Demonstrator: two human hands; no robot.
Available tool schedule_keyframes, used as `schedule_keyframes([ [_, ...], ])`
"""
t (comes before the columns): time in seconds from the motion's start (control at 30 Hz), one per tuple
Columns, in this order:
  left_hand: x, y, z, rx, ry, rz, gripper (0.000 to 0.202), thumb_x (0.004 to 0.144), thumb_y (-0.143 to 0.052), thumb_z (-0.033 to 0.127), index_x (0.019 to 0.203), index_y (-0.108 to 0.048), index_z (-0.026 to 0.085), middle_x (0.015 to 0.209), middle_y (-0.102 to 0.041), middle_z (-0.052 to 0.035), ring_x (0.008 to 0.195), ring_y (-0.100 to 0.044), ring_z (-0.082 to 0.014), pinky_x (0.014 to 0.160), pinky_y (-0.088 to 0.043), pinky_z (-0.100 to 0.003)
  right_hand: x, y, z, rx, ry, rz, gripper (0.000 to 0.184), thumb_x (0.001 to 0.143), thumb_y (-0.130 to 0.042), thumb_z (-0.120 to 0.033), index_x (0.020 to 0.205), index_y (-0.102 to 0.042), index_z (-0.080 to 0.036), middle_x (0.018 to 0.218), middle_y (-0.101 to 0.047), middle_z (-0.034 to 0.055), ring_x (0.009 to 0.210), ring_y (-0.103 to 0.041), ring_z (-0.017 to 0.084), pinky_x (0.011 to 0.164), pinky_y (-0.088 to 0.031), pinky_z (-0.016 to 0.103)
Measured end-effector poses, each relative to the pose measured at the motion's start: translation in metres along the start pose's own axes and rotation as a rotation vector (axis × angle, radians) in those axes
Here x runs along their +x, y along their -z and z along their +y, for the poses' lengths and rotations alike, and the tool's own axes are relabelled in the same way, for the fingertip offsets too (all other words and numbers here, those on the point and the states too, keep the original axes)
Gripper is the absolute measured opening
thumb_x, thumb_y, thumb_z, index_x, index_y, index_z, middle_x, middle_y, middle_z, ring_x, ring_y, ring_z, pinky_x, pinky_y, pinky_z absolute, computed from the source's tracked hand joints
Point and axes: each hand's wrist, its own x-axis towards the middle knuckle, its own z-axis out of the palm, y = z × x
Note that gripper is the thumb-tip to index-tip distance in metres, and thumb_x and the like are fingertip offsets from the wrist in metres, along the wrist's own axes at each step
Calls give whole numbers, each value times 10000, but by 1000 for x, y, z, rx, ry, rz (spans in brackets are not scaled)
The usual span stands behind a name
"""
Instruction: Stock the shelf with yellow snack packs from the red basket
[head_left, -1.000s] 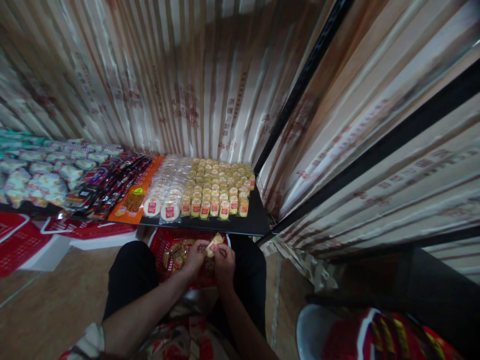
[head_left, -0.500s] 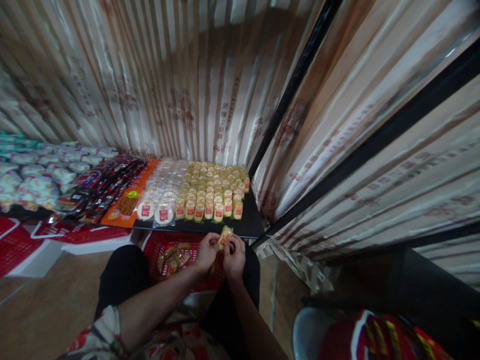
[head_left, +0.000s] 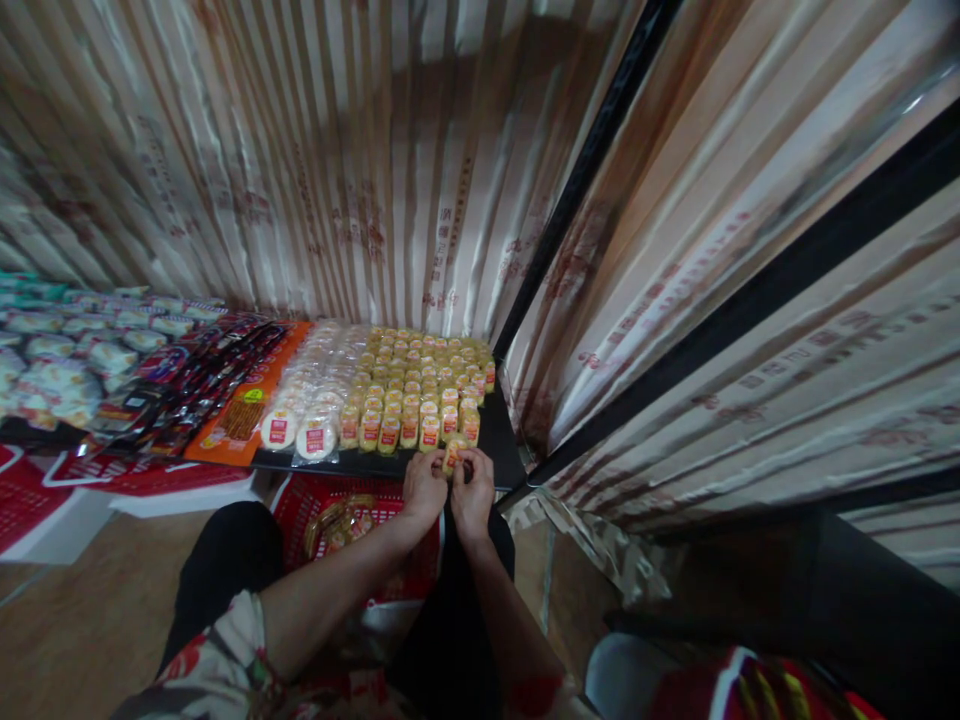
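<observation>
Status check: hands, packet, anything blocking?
Left hand and right hand both pinch one yellow packet. Packet at black shelf front edge, beside packet rows. Nothing seen in the way.

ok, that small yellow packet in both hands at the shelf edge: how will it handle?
Likely light: the yellow packet sits between fingertips of the left hand and right hand. Probably slippery, since the wrappers in the rows look glossy. Stood upright like those on the shelf, it may tip if nudged.
</observation>
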Motion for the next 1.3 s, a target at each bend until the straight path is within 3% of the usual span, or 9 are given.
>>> schedule_keyframes([
  [0.23,7,-6,5,27,20,0,395,724,-486,-6,1015,-681,175,946,-642,-75,924,-577,-188,908,-425,-280,11,-7,3,-32,57,11,151,844,-428,-252,862,-568,-198,998,-556,88,984,-546,185,898,-462,362],
  [0.63,14,-15,-5,-7,13,12,344,799,-463,62,1062,-660,165,1014,-651,-90,936,-596,-179,897,-441,-275,12,-15,10,-163,88,23,188,874,-415,-280,885,-587,-205,1006,-612,96,1017,-519,215,906,-404,394],
  [1.3,9,-15,-1,-34,-27,12,382,786,-490,103,1156,-583,125,1033,-653,-117,942,-613,-198,905,-458,-297,9,-23,27,-66,69,-31,202,856,-445,-290,879,-621,-194,1047,-557,100,1018,-517,211,890,-443,388],
])
